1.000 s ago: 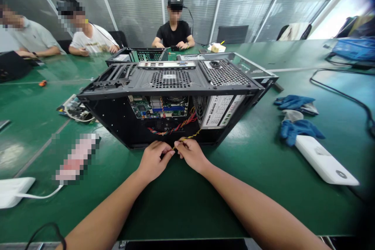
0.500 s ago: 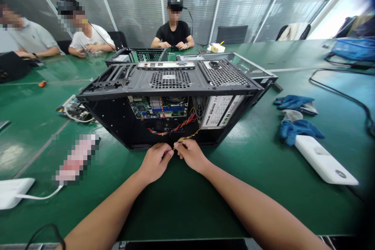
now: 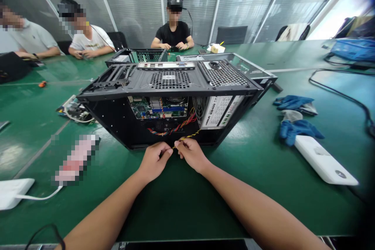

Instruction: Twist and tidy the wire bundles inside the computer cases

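A black computer case (image 3: 170, 92) lies on the table with its open side facing me. Inside it are a motherboard (image 3: 146, 107), a labelled power supply (image 3: 222, 111) and a bundle of red, orange and black wires (image 3: 175, 127). From the power supply's lower corner runs a twisted yellow-and-black cable (image 3: 191, 134). My left hand (image 3: 155, 160) pinches this cable near its end, at the case's front edge. Beside it, my right hand (image 3: 191, 154) also pinches the cable, fingers closed. The cable's tip is hidden by my fingers.
Blue-and-grey gloves (image 3: 300, 125) and a white power bank (image 3: 325, 160) lie at right. A phone (image 3: 77, 158) on a white cable and a circuit board (image 3: 73, 109) lie at left. Behind stands another case (image 3: 240, 64). Several people sit across the green table (image 3: 263, 152).
My two hands have barely shifted; the left fingers look slightly more closed together. At the far left, a person in white has lowered their hands a little.
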Demonstrator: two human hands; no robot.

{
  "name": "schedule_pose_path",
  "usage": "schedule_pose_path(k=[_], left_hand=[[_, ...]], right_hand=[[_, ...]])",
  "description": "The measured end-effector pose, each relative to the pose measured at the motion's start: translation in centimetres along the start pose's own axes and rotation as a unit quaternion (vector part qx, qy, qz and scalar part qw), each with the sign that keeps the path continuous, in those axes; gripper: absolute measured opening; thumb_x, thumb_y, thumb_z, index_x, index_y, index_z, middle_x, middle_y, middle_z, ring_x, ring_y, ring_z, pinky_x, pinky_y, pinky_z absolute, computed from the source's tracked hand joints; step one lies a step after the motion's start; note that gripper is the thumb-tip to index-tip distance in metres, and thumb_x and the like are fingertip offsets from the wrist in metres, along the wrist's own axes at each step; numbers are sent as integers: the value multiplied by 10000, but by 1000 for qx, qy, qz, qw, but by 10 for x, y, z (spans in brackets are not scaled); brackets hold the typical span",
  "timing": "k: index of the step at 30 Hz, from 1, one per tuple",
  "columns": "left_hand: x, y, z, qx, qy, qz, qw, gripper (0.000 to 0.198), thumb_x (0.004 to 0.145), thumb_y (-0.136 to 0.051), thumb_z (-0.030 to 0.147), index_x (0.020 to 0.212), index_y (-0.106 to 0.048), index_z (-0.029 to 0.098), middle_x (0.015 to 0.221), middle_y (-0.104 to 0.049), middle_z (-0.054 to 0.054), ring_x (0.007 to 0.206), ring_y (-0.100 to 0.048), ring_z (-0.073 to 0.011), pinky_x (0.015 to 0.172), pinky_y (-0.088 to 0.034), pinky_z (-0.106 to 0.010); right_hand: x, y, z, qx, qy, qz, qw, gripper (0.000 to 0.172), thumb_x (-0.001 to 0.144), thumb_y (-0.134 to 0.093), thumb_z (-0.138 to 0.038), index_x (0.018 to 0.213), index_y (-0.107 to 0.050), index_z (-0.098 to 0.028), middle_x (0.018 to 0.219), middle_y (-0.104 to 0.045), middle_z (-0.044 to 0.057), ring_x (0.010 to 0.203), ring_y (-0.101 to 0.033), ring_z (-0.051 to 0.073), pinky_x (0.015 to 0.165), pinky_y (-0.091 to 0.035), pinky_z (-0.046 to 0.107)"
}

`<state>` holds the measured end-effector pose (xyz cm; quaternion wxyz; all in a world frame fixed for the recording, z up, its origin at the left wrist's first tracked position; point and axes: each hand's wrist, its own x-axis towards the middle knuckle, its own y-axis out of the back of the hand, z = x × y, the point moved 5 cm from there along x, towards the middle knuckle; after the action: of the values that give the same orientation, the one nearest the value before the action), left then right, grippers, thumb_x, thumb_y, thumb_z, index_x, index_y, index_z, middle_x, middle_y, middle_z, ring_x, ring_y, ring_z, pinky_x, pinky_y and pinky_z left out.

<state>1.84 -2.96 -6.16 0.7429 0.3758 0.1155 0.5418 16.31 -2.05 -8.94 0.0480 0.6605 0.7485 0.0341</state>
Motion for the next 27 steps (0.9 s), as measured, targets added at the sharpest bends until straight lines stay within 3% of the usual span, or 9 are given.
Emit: schedule_pose_path(k=[5,9,17,27], left_hand=[[-2,4,5,74,-70,45,994,123,862,-597,272,774,-589,186,682,-581,5,668,-531,-141,652,-409,-263],[-3,5,7,115,-105,58,986,165,848,-633,318,766,-580,186,691,-597,-8,688,-538,-159,647,-411,-276],[-3,-1,2,88,-43,16,995,169,878,-567,243,720,-580,183,657,-581,8,643,-533,-132,625,-382,-252],[0,-4,0,8,16,-36,999,255,907,-485,261,690,-573,160,585,-537,36,543,-465,-94,551,-332,-215]], right_hand=[[0,1,0,-9,-3,8,1000,350,859,-535,-362,563,-505,-177,496,-485,-32,448,-461,92,484,-352,232],[-1,1,-3,-29,16,4,999,382,854,-539,-354,520,-477,-180,493,-463,-31,456,-452,91,484,-342,233],[-2,-1,2,-15,-14,-10,1000,322,834,-576,-365,581,-508,-179,486,-488,-37,440,-455,89,473,-352,226],[-1,-2,-2,-8,20,-31,999,304,848,-539,-339,596,-515,-170,562,-515,-20,479,-480,90,506,-385,230]])
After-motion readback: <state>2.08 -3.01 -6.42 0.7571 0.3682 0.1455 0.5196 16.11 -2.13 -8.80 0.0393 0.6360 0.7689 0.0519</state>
